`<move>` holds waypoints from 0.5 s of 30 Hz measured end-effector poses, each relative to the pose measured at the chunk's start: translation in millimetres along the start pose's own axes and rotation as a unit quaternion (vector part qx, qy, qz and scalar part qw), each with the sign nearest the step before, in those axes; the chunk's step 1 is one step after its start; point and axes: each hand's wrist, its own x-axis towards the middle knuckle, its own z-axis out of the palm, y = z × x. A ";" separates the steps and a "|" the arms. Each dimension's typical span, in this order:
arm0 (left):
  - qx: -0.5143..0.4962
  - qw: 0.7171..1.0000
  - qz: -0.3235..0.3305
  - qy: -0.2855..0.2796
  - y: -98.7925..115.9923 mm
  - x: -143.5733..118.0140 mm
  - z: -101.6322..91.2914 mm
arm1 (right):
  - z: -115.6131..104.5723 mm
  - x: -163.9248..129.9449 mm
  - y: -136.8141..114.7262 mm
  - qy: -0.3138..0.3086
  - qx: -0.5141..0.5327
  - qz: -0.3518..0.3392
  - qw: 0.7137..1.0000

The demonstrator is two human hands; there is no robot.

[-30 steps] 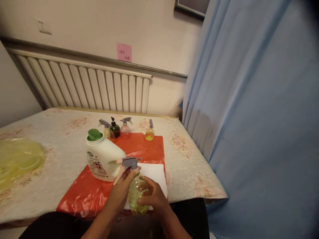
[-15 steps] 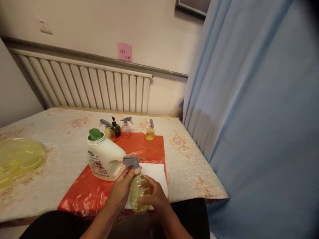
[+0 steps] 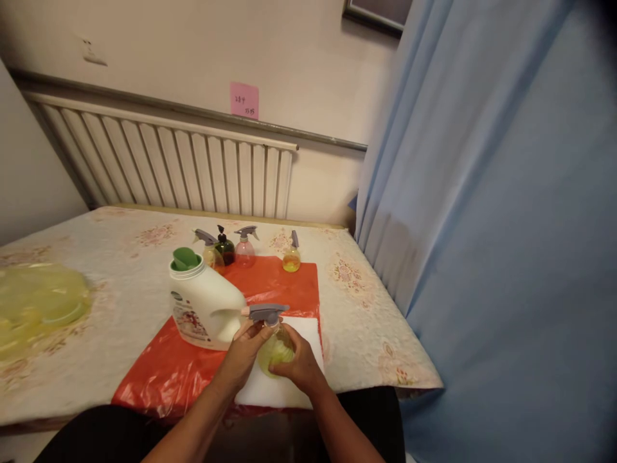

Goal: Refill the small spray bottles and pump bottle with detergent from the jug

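Between my hands is a clear spray bottle (image 3: pixel 278 355) with yellowish liquid inside and a grey trigger head. My left hand (image 3: pixel 247 354) grips it at the neck, just under the trigger head. Around the right side of its body my right hand (image 3: pixel 301 361) is closed. A white sheet or pad (image 3: pixel 270 393) lies below the bottle, on top of a red plastic sheet (image 3: pixel 164 379). Just left of my hands a white jug (image 3: pixel 207 302) stands with a green scoop or cup (image 3: pixel 186 258) in its mouth.
Farther back stand a yellow spray bottle (image 3: pixel 291 261), a pink spray bottle (image 3: pixel 245 253), a dark pump bottle (image 3: pixel 225 249) and another spray bottle (image 3: pixel 212 256). A yellow plastic bag (image 3: pixel 43 308) lies at the left on the flowered cover (image 3: pixel 357 334). A blue curtain (image 3: pixel 482 257) hangs at the right.
Both hands have moved the spray bottle up and slightly right, away from me. Its base is now over the white sheet, and the bottle is turned a little.
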 end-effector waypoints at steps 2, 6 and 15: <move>0.023 1.000 0.002 -0.003 -5.2 3.2 -0.6 | -0.2 2.4 6.7 0.009 -0.013 -0.008 1.000; 0.053 0.999 -0.007 0.004 -16.6 9.1 -4.3 | 0.6 5.1 20.7 0.027 -0.061 -0.021 0.998; 0.083 0.996 -0.018 0.001 -26.6 7.4 -10.7 | -17.7 12.5 13.7 0.020 -0.022 0.021 0.999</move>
